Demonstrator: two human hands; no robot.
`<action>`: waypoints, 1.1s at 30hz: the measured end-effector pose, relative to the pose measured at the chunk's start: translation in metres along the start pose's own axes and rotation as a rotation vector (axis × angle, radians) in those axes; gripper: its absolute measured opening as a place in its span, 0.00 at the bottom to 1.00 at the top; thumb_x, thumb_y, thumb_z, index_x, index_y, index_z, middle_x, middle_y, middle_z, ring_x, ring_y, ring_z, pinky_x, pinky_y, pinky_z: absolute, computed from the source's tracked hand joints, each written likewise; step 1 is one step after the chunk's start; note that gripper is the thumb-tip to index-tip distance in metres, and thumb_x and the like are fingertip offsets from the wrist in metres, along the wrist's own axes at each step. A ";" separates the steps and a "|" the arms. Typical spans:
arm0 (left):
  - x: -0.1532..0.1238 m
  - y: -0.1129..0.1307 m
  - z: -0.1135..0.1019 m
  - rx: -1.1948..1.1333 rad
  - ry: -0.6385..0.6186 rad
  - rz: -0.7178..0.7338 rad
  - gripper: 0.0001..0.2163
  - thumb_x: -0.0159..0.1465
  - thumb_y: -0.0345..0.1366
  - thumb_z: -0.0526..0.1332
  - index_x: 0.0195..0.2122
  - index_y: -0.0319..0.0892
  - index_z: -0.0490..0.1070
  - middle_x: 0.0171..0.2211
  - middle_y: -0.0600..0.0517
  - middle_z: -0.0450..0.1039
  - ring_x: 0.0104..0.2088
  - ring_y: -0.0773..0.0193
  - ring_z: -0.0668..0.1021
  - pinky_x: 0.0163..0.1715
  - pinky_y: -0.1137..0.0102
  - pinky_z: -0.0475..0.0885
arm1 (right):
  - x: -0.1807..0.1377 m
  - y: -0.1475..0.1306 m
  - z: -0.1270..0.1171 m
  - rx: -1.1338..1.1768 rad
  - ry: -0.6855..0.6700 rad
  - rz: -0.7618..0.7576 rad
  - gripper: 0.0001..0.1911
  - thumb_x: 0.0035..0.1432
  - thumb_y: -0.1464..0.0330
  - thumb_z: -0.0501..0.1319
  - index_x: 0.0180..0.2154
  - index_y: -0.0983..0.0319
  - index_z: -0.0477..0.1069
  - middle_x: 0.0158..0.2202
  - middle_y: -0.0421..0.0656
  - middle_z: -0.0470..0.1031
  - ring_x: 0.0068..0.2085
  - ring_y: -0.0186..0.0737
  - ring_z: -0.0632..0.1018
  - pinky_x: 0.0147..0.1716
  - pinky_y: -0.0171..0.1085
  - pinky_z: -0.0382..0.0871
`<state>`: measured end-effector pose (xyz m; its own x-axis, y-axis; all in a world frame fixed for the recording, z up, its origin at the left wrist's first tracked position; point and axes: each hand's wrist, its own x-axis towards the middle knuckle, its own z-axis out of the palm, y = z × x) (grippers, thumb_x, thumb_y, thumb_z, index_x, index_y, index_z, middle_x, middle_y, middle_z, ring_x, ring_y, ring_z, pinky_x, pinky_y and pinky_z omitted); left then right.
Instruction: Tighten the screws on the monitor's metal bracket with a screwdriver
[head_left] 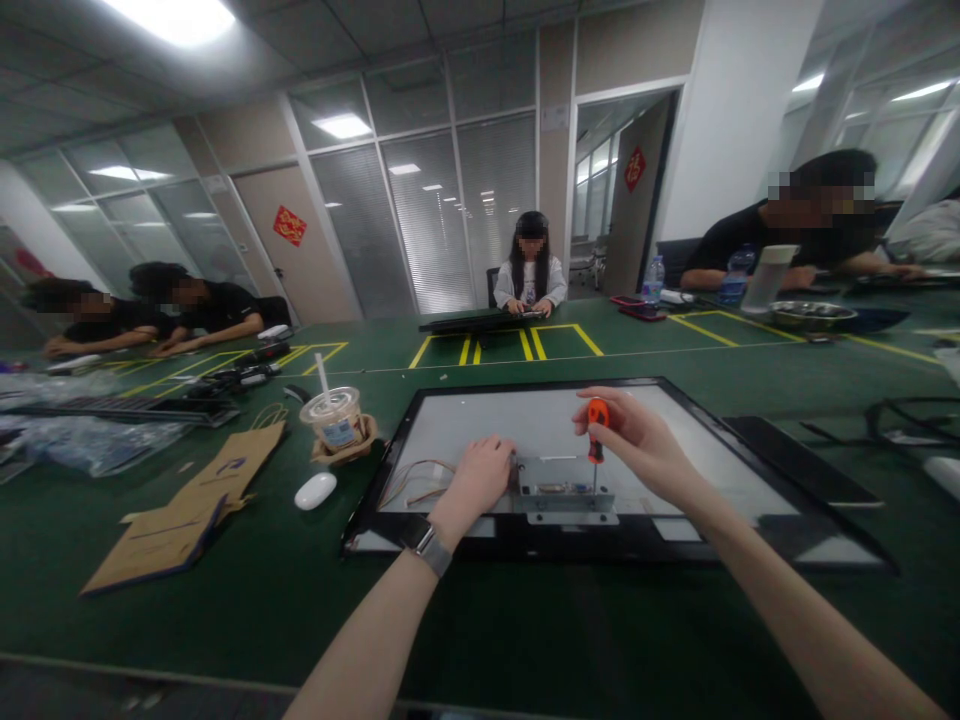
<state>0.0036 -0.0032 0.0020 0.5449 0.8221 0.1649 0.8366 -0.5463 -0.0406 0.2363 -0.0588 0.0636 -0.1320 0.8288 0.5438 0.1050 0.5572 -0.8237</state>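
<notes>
A flat monitor panel [675, 440] lies face down on the green table, its grey metal back up. A small metal bracket with connector ports [559, 487] sits on it near the front edge. My right hand [637, 440] is closed round an orange-handled screwdriver [596, 425], held upright with its tip on the bracket. My left hand [480, 480] rests curled on the panel just left of the bracket, pressing against its edge; a watch is on that wrist. Thin loose wires [416, 482] lie on the panel to the left.
Left of the panel are a white mouse [315, 490], a plastic cup with a straw [336, 418] and brown cardboard pieces [187, 505]. Several people sit around the table [300, 600]. A metal bowl [814, 316] and bottles stand far right; a dark frame [795, 455] lies right.
</notes>
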 end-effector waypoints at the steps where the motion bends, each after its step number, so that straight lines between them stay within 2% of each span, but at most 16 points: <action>1: 0.000 0.000 0.000 0.003 0.001 0.000 0.13 0.70 0.30 0.48 0.49 0.41 0.68 0.46 0.46 0.72 0.47 0.57 0.74 0.49 0.62 0.68 | 0.000 0.000 -0.001 0.011 -0.008 -0.004 0.16 0.61 0.66 0.60 0.51 0.57 0.69 0.38 0.45 0.77 0.37 0.42 0.79 0.31 0.39 0.76; 5: 0.000 0.000 0.001 0.008 0.012 0.006 0.13 0.70 0.29 0.48 0.49 0.41 0.69 0.45 0.46 0.72 0.46 0.56 0.74 0.47 0.63 0.68 | -0.001 0.002 -0.005 0.021 -0.041 -0.016 0.16 0.61 0.70 0.57 0.50 0.57 0.72 0.42 0.46 0.80 0.42 0.44 0.80 0.40 0.44 0.77; 8: 0.000 0.000 0.000 -0.002 0.017 0.006 0.12 0.70 0.29 0.48 0.48 0.42 0.69 0.45 0.46 0.72 0.46 0.57 0.74 0.47 0.63 0.68 | 0.000 0.003 -0.007 0.015 -0.016 -0.015 0.15 0.61 0.71 0.56 0.48 0.56 0.74 0.42 0.45 0.81 0.43 0.44 0.81 0.46 0.46 0.76; 12: 0.000 0.001 -0.002 -0.017 -0.007 -0.012 0.12 0.70 0.30 0.48 0.49 0.41 0.69 0.46 0.46 0.72 0.47 0.57 0.74 0.48 0.63 0.68 | -0.001 0.001 -0.007 -0.001 0.033 -0.001 0.13 0.61 0.66 0.59 0.46 0.57 0.76 0.39 0.46 0.82 0.41 0.45 0.81 0.41 0.44 0.77; 17: -0.001 0.001 -0.002 -0.026 0.005 -0.003 0.13 0.69 0.29 0.48 0.49 0.41 0.69 0.46 0.46 0.72 0.47 0.57 0.74 0.49 0.63 0.68 | 0.000 0.001 -0.004 -0.028 0.043 -0.001 0.15 0.59 0.61 0.63 0.47 0.58 0.76 0.39 0.47 0.81 0.40 0.46 0.81 0.37 0.43 0.77; 23: 0.000 -0.001 0.002 -0.039 0.017 -0.009 0.13 0.70 0.29 0.48 0.49 0.43 0.69 0.45 0.46 0.72 0.46 0.58 0.74 0.48 0.64 0.68 | 0.002 0.001 -0.002 -0.425 0.216 -0.236 0.08 0.55 0.62 0.68 0.37 0.58 0.77 0.31 0.43 0.74 0.32 0.42 0.75 0.37 0.44 0.72; 26: 0.001 -0.002 0.003 -0.034 0.016 -0.006 0.12 0.70 0.29 0.48 0.49 0.42 0.69 0.45 0.47 0.72 0.46 0.58 0.74 0.48 0.64 0.68 | 0.000 0.001 -0.001 -0.550 0.209 -0.281 0.08 0.60 0.64 0.62 0.41 0.58 0.76 0.34 0.44 0.74 0.36 0.45 0.76 0.39 0.44 0.71; 29: 0.000 -0.001 0.002 -0.028 0.011 -0.001 0.13 0.70 0.29 0.48 0.49 0.42 0.69 0.45 0.46 0.72 0.46 0.57 0.74 0.48 0.63 0.68 | -0.003 0.004 0.000 -0.489 0.181 -0.254 0.15 0.67 0.66 0.51 0.48 0.58 0.73 0.42 0.47 0.77 0.42 0.46 0.78 0.42 0.45 0.71; 31: 0.000 -0.001 0.001 -0.023 0.002 -0.004 0.13 0.70 0.29 0.48 0.49 0.41 0.69 0.46 0.46 0.72 0.47 0.57 0.74 0.48 0.63 0.68 | -0.003 0.006 0.002 -0.435 0.189 -0.225 0.17 0.67 0.67 0.49 0.51 0.58 0.71 0.42 0.47 0.78 0.40 0.44 0.80 0.40 0.44 0.72; 33: 0.000 -0.001 0.001 -0.021 -0.001 -0.007 0.13 0.70 0.29 0.48 0.49 0.41 0.69 0.46 0.45 0.72 0.47 0.57 0.74 0.49 0.63 0.68 | -0.003 0.006 0.003 -0.452 0.221 -0.232 0.15 0.66 0.67 0.52 0.50 0.58 0.72 0.38 0.45 0.79 0.36 0.43 0.80 0.38 0.43 0.72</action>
<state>0.0029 -0.0031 0.0012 0.5391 0.8261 0.1641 0.8390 -0.5438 -0.0186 0.2345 -0.0582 0.0565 0.0032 0.6455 0.7638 0.5170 0.6527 -0.5538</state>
